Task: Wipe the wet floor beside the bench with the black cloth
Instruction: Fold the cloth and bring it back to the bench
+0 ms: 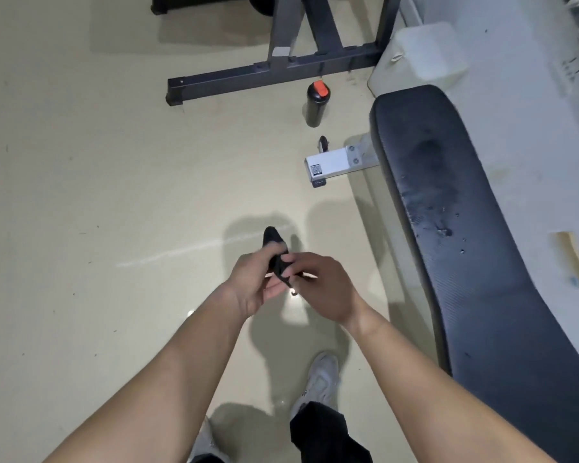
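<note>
Both hands (pixel 281 285) grasping bunched black cloth (pixel 274 248), glossy floor (pixel 81 195), padded bench (pixel 465 228)

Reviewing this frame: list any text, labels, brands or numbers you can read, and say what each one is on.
No text is legible anywhere in this frame.
White bench foot: a square code sticker, too small to read.
Black bottle: no readable label.
Bench pad: no visible print.
Black cloth, held in both hands: no tag or print showing.
White shoe: a small dark mark, too blurred to read.
</note>
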Action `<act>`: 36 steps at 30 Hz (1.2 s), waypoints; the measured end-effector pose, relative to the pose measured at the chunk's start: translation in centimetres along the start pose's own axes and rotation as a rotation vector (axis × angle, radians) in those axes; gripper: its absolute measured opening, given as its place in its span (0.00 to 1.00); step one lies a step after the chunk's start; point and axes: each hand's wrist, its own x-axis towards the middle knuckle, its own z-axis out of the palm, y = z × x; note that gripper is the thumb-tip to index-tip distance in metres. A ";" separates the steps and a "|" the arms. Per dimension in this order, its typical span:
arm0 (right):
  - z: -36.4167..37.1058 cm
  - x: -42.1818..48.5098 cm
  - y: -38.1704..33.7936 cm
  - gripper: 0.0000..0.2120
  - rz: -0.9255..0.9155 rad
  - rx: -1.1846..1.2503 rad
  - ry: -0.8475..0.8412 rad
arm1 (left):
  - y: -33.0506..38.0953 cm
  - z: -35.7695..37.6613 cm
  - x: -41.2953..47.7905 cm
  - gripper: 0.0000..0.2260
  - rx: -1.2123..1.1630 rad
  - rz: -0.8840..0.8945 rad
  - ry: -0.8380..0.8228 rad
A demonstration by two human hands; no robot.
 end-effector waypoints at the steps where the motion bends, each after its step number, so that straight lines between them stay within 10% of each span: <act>1: -1.0 0.1 0.0 0.11 -0.020 -0.038 -0.019 | 0.2 1.1 0.0 0.01 0.091 0.041 -0.002; 6: -7.2 1.5 -1.6 0.10 0.107 0.051 0.106 | 3.3 5.7 0.0 0.07 0.503 0.269 0.057; 11: -14.1 5.8 -2.4 0.40 0.217 -0.246 -0.148 | 10.6 9.7 -2.3 0.08 0.850 0.430 -0.368; 15: -16.0 8.9 -3.6 0.33 0.388 -0.118 -0.450 | 17.1 11.4 -1.1 0.11 0.602 0.404 -0.495; 27: -16.0 12.8 -0.4 0.22 0.513 0.827 -0.243 | 25.8 14.3 12.3 0.06 0.233 0.238 -0.175; 31: -17.9 14.1 2.1 0.34 0.635 1.128 -0.192 | 23.1 19.1 13.8 0.09 0.689 0.587 -0.158; 36: -23.4 16.0 5.0 0.40 0.639 1.418 0.020 | 15.2 22.5 12.5 0.12 1.357 0.915 -0.524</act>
